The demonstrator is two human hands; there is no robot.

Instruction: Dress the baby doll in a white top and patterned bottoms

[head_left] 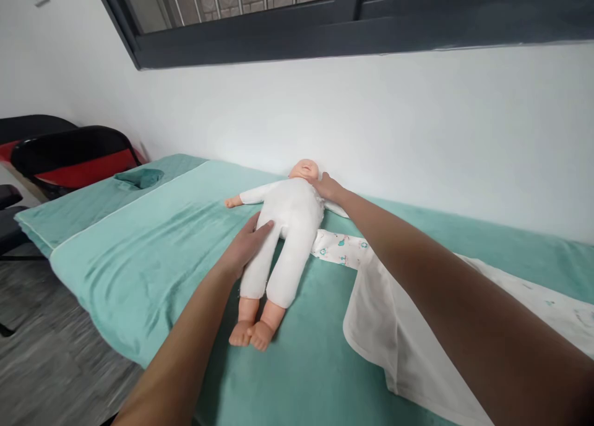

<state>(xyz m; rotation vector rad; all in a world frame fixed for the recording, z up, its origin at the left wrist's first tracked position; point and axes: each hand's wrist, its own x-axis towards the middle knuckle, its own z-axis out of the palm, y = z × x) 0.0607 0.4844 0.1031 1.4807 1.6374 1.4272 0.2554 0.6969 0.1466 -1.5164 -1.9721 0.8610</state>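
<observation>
A baby doll [292, 203] with a white cloth body lies on its back, its head toward the wall and its bare feet toward me. My left hand [248, 243] holds the doll at the hip and upper thigh, thumb on top and fingers along the outer side. At the neck and shoulder, my right hand [327, 187] grips the doll; some of its fingers are hidden. Beside the doll's right-hand edge in view lies a white baby garment [380, 314] with a small coloured print, spread out and partly covered by my right forearm.
A green padded massage bed [139, 246] with a face hole [142, 178] at its left end carries everything. A white wall [417, 129] and dark window frame [260, 39] rise behind it. Black and red chairs [78, 156] stand at the left.
</observation>
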